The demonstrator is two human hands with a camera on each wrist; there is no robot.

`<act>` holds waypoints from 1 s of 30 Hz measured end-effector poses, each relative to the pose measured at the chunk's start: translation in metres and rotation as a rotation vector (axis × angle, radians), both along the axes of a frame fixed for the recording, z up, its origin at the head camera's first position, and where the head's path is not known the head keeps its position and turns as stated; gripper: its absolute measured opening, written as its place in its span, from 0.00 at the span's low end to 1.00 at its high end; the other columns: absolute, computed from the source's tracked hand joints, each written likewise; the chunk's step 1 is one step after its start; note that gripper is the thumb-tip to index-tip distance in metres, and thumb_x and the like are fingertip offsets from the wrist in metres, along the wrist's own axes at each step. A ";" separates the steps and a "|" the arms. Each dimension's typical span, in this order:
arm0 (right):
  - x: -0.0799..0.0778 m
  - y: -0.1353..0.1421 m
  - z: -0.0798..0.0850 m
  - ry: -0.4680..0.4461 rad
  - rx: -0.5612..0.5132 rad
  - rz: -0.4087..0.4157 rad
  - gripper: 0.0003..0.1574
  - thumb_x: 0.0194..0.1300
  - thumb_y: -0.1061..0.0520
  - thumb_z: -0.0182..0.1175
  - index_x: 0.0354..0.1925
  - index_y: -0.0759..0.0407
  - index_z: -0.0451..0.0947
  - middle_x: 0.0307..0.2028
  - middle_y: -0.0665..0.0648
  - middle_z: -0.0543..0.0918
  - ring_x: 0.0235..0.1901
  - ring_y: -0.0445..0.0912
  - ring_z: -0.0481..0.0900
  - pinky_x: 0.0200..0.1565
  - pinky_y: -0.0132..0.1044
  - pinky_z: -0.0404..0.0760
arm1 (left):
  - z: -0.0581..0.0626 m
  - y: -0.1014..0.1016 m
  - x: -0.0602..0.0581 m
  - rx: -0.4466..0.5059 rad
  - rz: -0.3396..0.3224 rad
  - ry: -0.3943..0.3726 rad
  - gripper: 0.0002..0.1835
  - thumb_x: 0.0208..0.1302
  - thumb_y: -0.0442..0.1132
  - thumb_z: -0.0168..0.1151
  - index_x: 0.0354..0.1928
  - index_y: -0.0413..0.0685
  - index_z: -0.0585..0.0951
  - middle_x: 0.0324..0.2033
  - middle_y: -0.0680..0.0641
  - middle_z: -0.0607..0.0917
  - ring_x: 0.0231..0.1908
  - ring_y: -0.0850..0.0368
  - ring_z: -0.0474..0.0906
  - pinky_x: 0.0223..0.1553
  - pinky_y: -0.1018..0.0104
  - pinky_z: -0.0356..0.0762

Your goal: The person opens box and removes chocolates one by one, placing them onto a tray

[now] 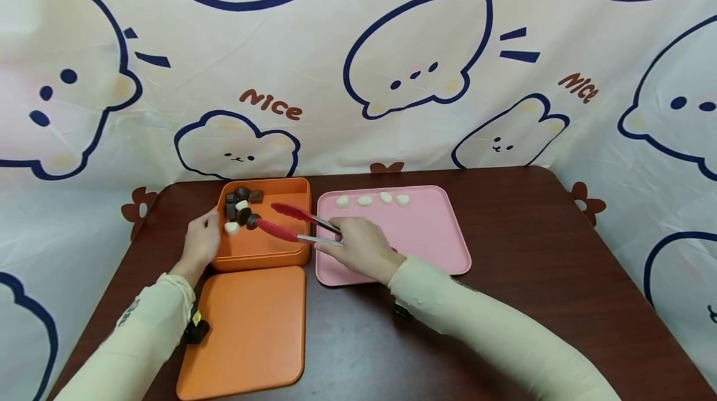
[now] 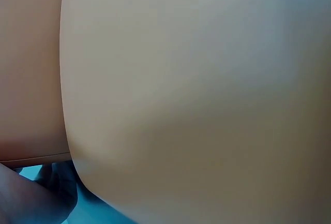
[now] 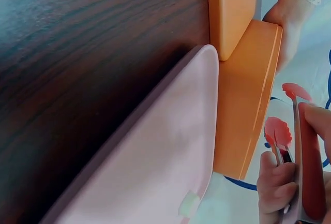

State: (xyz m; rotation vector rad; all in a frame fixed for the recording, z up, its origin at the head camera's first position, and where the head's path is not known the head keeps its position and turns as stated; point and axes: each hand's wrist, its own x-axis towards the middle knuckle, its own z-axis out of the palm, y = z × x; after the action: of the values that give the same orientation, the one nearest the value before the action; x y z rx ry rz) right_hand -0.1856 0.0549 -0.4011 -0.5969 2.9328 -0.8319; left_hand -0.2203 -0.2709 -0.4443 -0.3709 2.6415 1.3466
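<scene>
My right hand (image 1: 364,248) grips metal tongs (image 1: 278,230) with red tips, their arms apart over the orange box (image 1: 280,254). One tip meets a dark brown round piece that looks like chocolate (image 1: 253,221). More dark pieces and a couple of white pieces (image 1: 231,228) lie in the box's left part. My left hand (image 1: 201,240) holds the box's left wall, thumb at the rim. In the right wrist view the tongs (image 3: 305,162) show in my right hand. Lower left in the left wrist view, part of my left hand (image 2: 36,198) shows beside the box (image 2: 31,79).
Right of the box lies a pink tray (image 1: 420,233) with several white pieces (image 1: 365,200) along its far edge. An orange lid (image 1: 246,332) lies flat in front of the box. Behind the dark wooden table (image 1: 504,233) hangs a printed cloth (image 1: 325,77).
</scene>
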 end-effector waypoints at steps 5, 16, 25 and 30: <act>-0.001 -0.013 0.003 -0.014 0.006 0.024 0.22 0.64 0.35 0.68 0.35 0.51 0.82 0.17 0.46 0.69 0.19 0.40 0.68 0.19 0.31 0.61 | 0.000 -0.003 0.000 -0.012 -0.004 0.009 0.35 0.81 0.57 0.19 0.80 0.44 0.47 0.79 0.33 0.48 0.77 0.30 0.46 0.74 0.32 0.52; -0.008 -0.050 0.014 0.037 0.219 0.088 0.26 0.65 0.33 0.65 0.39 0.54 0.83 0.19 0.46 0.76 0.20 0.40 0.73 0.19 0.28 0.71 | 0.001 -0.006 0.000 -0.018 0.010 0.024 0.36 0.81 0.56 0.19 0.80 0.43 0.49 0.79 0.32 0.49 0.77 0.30 0.47 0.74 0.32 0.52; -0.016 -0.070 0.014 0.106 0.353 0.134 0.25 0.65 0.32 0.64 0.31 0.50 0.78 0.17 0.46 0.69 0.18 0.40 0.70 0.17 0.29 0.66 | 0.001 -0.004 -0.002 -0.064 0.009 0.067 0.38 0.81 0.57 0.20 0.67 0.35 0.71 0.53 0.26 0.72 0.47 0.40 0.70 0.47 0.51 0.69; -0.020 -0.078 0.010 0.113 0.381 0.155 0.24 0.66 0.32 0.64 0.29 0.49 0.77 0.17 0.45 0.68 0.17 0.40 0.71 0.18 0.31 0.67 | -0.002 -0.001 -0.003 -0.078 0.021 0.082 0.32 0.81 0.58 0.22 0.40 0.41 0.72 0.27 0.43 0.68 0.24 0.52 0.64 0.32 0.61 0.66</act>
State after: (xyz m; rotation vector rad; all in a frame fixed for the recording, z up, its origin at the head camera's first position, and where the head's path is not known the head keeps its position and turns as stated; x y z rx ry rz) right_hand -0.2052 -0.0228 -0.3908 -0.8426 2.9742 -0.2204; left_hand -0.2232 -0.2720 -0.4463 -0.3617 2.7714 1.2942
